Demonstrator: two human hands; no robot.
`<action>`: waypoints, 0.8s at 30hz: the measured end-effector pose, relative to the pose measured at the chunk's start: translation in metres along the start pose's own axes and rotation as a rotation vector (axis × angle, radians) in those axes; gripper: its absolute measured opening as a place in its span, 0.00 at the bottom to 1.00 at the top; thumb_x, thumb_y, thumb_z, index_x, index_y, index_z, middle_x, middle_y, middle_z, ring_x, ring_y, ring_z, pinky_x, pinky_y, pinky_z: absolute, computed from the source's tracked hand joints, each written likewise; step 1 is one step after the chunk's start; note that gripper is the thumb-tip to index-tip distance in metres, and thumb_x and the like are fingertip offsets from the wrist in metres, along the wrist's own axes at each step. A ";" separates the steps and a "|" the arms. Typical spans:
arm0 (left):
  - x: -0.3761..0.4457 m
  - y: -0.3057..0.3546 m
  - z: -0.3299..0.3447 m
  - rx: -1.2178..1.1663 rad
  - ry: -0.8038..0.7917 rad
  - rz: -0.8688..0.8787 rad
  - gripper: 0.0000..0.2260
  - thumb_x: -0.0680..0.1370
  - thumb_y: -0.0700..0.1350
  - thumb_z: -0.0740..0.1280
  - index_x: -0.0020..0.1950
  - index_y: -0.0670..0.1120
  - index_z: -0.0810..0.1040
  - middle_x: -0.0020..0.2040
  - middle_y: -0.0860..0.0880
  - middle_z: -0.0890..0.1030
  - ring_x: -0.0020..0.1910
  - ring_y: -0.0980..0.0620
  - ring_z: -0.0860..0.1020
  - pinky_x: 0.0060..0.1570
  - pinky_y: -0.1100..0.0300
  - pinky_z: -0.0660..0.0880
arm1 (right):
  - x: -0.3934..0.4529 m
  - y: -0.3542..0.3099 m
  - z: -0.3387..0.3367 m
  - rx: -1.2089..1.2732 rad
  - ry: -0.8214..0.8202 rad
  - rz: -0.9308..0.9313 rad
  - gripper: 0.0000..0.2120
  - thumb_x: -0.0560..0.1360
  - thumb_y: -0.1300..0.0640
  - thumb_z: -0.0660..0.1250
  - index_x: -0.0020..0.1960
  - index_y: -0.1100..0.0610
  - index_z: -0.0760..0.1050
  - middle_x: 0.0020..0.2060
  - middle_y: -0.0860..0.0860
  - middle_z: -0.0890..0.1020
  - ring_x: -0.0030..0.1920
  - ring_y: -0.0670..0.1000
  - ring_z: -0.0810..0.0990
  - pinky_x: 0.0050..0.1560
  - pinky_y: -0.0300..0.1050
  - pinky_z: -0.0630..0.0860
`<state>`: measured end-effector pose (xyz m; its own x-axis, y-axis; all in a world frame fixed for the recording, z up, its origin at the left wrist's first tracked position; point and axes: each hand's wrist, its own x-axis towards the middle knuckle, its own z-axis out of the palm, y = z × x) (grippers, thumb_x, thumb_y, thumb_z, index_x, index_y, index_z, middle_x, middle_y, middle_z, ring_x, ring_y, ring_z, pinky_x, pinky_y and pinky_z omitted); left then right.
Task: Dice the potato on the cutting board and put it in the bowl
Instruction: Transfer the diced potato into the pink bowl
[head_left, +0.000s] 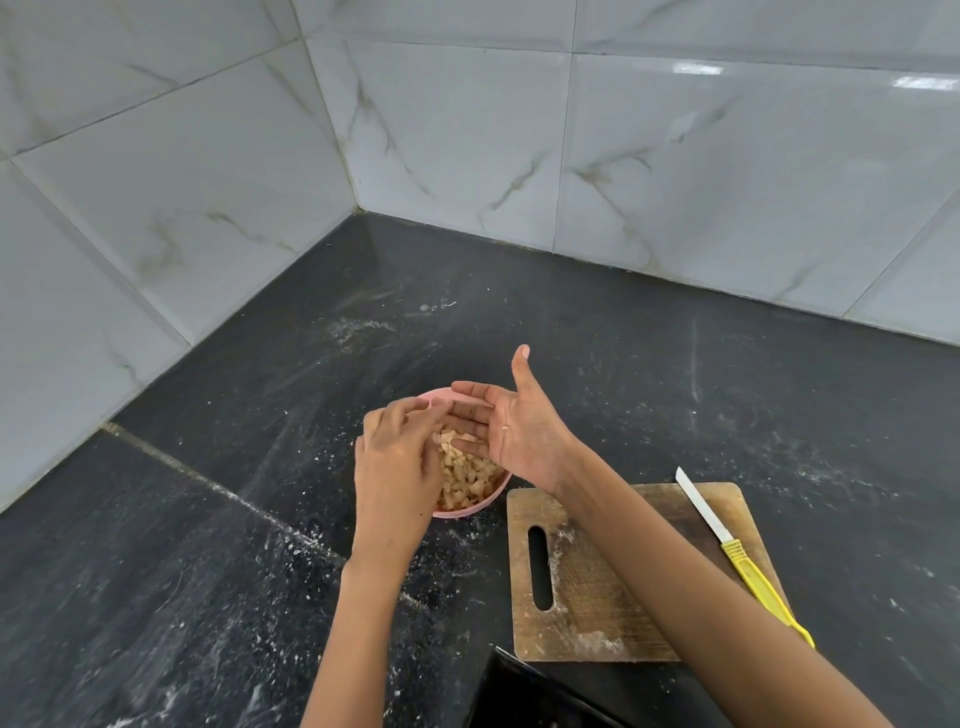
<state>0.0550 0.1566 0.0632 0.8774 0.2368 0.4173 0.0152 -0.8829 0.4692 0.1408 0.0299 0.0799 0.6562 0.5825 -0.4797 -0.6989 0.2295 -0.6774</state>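
A pink bowl on the black counter holds a heap of diced potato. Both my hands hover over it. My right hand is held flat with the palm up and the thumb raised, and a small potato bit sticks to the palm. The fingers of my left hand rest across my right hand's fingers, covering the bowl's left side. To the right lies the wooden cutting board, bare except for white starch marks. A yellow-handled knife lies along the board's right edge, blade pointing away.
The black stone counter is dusted with white specks. Marble-look tiled walls meet in a corner behind the bowl. A dark object juts in at the bottom edge, just in front of the board.
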 end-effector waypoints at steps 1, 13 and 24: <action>0.000 0.003 0.000 -0.011 -0.009 0.017 0.17 0.74 0.34 0.69 0.61 0.48 0.80 0.55 0.48 0.79 0.55 0.48 0.71 0.52 0.48 0.72 | 0.000 0.001 0.001 0.007 -0.003 0.006 0.44 0.72 0.26 0.41 0.66 0.59 0.71 0.55 0.56 0.81 0.54 0.53 0.80 0.57 0.50 0.73; 0.000 0.024 0.007 -0.146 -0.011 0.004 0.07 0.70 0.42 0.76 0.46 0.50 0.84 0.46 0.53 0.77 0.51 0.59 0.64 0.55 0.46 0.73 | 0.002 0.013 0.010 0.075 0.032 0.038 0.49 0.64 0.21 0.46 0.66 0.58 0.71 0.47 0.55 0.83 0.49 0.53 0.80 0.61 0.52 0.75; 0.001 -0.008 -0.007 0.143 -0.229 -0.222 0.09 0.79 0.46 0.66 0.58 0.48 0.80 0.61 0.45 0.72 0.61 0.43 0.63 0.61 0.50 0.62 | -0.009 0.010 -0.006 -1.055 0.353 -0.452 0.11 0.78 0.51 0.64 0.55 0.57 0.78 0.49 0.46 0.81 0.49 0.45 0.78 0.52 0.38 0.74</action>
<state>0.0524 0.1663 0.0650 0.9298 0.3465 0.1240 0.2706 -0.8719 0.4081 0.1299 0.0221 0.0740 0.9392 0.3299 -0.0955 0.0838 -0.4898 -0.8678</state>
